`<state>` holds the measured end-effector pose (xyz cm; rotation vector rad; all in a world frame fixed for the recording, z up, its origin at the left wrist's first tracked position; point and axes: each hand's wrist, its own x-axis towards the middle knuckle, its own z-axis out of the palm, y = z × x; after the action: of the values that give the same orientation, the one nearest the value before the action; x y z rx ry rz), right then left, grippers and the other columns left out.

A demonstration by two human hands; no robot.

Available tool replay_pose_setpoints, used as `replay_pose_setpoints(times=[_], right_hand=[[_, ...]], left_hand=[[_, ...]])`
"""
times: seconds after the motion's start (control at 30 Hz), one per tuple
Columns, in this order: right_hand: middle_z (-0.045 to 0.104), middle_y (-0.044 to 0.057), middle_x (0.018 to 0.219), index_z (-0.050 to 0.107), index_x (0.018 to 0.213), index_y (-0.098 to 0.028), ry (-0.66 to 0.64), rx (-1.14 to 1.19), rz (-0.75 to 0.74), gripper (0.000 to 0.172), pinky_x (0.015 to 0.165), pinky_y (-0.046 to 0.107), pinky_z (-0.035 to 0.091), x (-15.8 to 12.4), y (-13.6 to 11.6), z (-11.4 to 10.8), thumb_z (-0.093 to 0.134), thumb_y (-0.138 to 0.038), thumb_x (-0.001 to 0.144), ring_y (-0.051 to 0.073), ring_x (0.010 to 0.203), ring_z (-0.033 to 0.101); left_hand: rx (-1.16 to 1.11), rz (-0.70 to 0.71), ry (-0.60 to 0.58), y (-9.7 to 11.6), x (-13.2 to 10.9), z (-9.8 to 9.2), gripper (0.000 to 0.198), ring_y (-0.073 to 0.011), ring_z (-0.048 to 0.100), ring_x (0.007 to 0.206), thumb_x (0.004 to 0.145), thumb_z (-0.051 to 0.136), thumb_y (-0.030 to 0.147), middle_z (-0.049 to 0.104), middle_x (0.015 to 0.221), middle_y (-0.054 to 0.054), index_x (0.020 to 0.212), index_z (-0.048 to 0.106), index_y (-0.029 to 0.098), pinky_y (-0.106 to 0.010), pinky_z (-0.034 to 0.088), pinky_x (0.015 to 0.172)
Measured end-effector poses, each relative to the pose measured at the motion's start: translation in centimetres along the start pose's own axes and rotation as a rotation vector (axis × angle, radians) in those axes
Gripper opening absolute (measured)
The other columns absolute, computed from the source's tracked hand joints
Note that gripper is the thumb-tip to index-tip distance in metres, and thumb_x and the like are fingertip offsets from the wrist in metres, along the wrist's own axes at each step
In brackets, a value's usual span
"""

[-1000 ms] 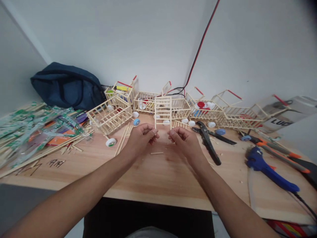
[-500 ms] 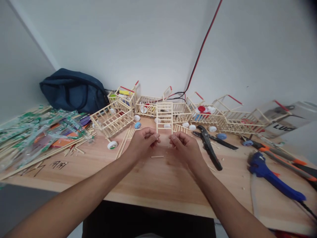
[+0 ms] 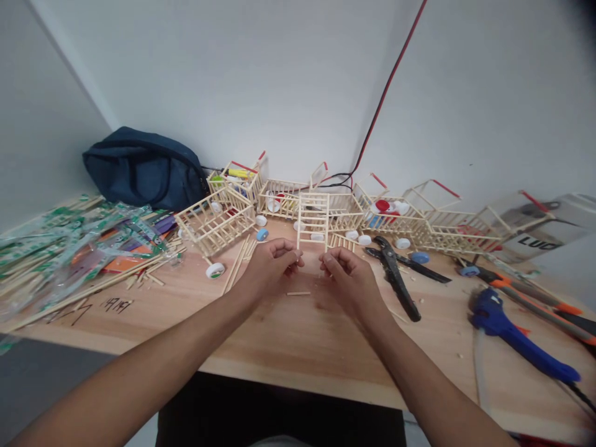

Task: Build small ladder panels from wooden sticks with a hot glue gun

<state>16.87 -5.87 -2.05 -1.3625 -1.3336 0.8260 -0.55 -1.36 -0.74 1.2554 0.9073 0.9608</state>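
Between my two hands stands a small ladder-like frame of thin wooden sticks [image 3: 313,218], its rungs running crosswise. My left hand [image 3: 278,262] pinches the lower end of its left rail. The lower end of the right rail is pinched in my right hand [image 3: 343,268]. A short loose stick [image 3: 298,293] lies on the table just below the hands. Behind the frame are several little stick-built carts, one [image 3: 216,220] at left with a white wheel [image 3: 215,270], another [image 3: 393,211] at right holding red and white caps.
Bundled sticks in plastic wrappers [image 3: 93,242] and a dark blue bag [image 3: 144,167] occupy the left. Black pliers [image 3: 395,279], a blue glue gun [image 3: 521,338] and orange-grey pliers [image 3: 535,292] lie on the right. A clear container [image 3: 549,230] stands behind them against the wall.
The view has shifted slightly, so everything sits a little further right. Both hands keep their pinch on the stick frame, with hardly any other movement.
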Motion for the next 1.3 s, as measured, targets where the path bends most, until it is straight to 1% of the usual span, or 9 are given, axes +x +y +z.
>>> replay_pose_setpoints(times=[0.33, 0.7, 0.87, 1.0, 1.07, 1.17, 1.23, 1.3], right_hand=[[0.06, -0.002, 0.068, 0.06, 0.078, -0.019, -0.023, 0.026, 0.0, 0.02, 0.058, 0.024, 0.037, -0.02, 0.35, 0.09, 0.059, -0.037, 0.085, 0.011, 0.06, 0.052], [0.059, -0.002, 0.068, 0.059, 0.077, -0.02, -0.005, 0.002, -0.037, 0.02, 0.059, 0.024, 0.038, -0.08, 0.08, 0.11, 0.057, -0.037, 0.087, 0.011, 0.061, 0.052], [0.059, -0.001, 0.068, 0.059, 0.077, -0.02, 0.014, 0.042, -0.058, 0.021, 0.059, 0.024, 0.039, 0.0, -0.05, -0.15, 0.059, -0.039, 0.086, 0.011, 0.06, 0.052], [0.06, -0.001, 0.07, 0.059, 0.079, -0.02, 0.029, 0.083, -0.035, 0.023, 0.056, 0.023, 0.039, 0.1, 0.02, -0.39, 0.06, -0.041, 0.086, 0.01, 0.059, 0.051], [0.061, -0.001, 0.07, 0.059, 0.079, -0.02, 0.04, 0.086, -0.03, 0.024, 0.056, 0.023, 0.039, 0.1, 0.06, -0.49, 0.06, -0.042, 0.087, 0.01, 0.059, 0.051], [0.061, -0.001, 0.071, 0.059, 0.079, -0.02, 0.052, 0.096, -0.038, 0.024, 0.056, 0.023, 0.039, 0.06, 0.1, -0.61, 0.059, -0.042, 0.087, 0.01, 0.059, 0.051], [0.061, -0.001, 0.072, 0.059, 0.079, -0.02, 0.05, 0.107, -0.045, 0.023, 0.056, 0.023, 0.039, 0.03, 0.11, -0.66, 0.059, -0.042, 0.088, 0.01, 0.06, 0.051], [0.061, -0.001, 0.073, 0.059, 0.079, -0.02, 0.049, 0.113, -0.043, 0.023, 0.056, 0.023, 0.039, 0.01, 0.08, -0.68, 0.059, -0.042, 0.088, 0.01, 0.061, 0.051]], left_hand=[[-0.028, -0.014, 0.042, 0.49, -0.24, 0.32, 0.013, -0.0087, 0.052, 0.053, 0.072, 0.067, 0.025, 0.065, 0.064, -0.002, 0.069, 0.06, 0.014, -0.022, 0.04, 0.054], [-0.012, -0.002, 0.031, 0.39, -0.32, 0.33, 0.012, -0.0087, 0.053, 0.055, 0.075, 0.066, 0.023, 0.064, 0.066, -0.001, 0.07, 0.062, 0.014, -0.022, 0.041, 0.055], [-0.074, -0.017, 0.011, 0.47, -0.29, 0.27, 0.016, -0.0093, 0.057, 0.056, 0.081, 0.06, 0.025, 0.066, 0.07, -0.004, 0.071, 0.062, 0.013, -0.022, 0.044, 0.056], [-0.163, -0.038, 0.016, 0.17, -0.12, 0.07, 0.018, -0.0116, 0.06, 0.058, 0.086, 0.057, 0.029, 0.068, 0.072, -0.006, 0.08, 0.06, 0.013, -0.024, 0.047, 0.057], [-0.155, -0.043, 0.025, 0.03, -0.1, 0.03, 0.02, -0.0106, 0.059, 0.055, 0.086, 0.057, 0.032, 0.067, 0.07, -0.005, 0.078, 0.057, 0.014, -0.023, 0.045, 0.055], [-0.116, -0.022, 0.034, -0.15, -0.12, 0.0, 0.027, -0.0078, 0.051, 0.049, 0.084, 0.06, 0.037, 0.06, 0.061, 0.0, 0.07, 0.051, 0.017, -0.021, 0.038, 0.049], [-0.107, -0.013, 0.029, -0.24, -0.11, -0.04, 0.029, -0.0075, 0.047, 0.046, 0.083, 0.061, 0.038, 0.056, 0.056, 0.003, 0.067, 0.047, 0.018, -0.021, 0.033, 0.046], [-0.097, -0.015, 0.015, -0.23, -0.09, -0.07, 0.028, -0.0082, 0.045, 0.045, 0.082, 0.06, 0.037, 0.054, 0.054, 0.003, 0.066, 0.045, 0.019, -0.022, 0.031, 0.046]])
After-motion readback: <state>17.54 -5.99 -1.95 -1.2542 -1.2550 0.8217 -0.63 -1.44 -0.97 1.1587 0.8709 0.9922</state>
